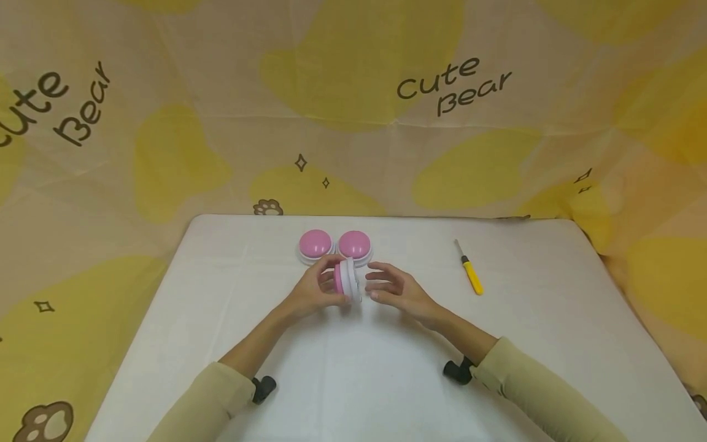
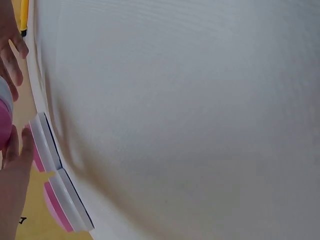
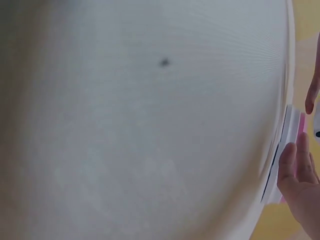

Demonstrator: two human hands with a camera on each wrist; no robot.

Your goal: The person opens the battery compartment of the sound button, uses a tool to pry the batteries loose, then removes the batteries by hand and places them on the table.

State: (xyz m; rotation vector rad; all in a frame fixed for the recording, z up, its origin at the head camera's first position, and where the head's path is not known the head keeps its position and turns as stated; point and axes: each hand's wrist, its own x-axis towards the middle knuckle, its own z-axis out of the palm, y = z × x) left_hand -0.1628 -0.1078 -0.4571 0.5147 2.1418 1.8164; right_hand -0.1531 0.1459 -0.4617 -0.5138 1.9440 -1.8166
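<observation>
My left hand (image 1: 312, 293) grips a round push button (image 1: 347, 281) with a pink dome and a white base, turned on its side. The dome faces left into the palm; the base faces right. At the left edge of the left wrist view, the held button (image 2: 5, 117) is partly cut off. My right hand (image 1: 405, 298) hovers just right of the base, fingers apart and slightly bent, holding nothing. Behind the hands, two matching buttons sit dome up, side by side: a left one (image 1: 315, 244) and a right one (image 1: 355, 245), whose front edge lies close behind the held button.
A screwdriver (image 1: 471, 273) with a yellow handle lies to the right on the white table (image 1: 375, 393), its shaft pointing to the back. A patterned cloth (image 1: 353, 153) hangs behind the table's far edge and along its sides. Black wrist cameras (image 1: 264, 389) sit at both sleeves.
</observation>
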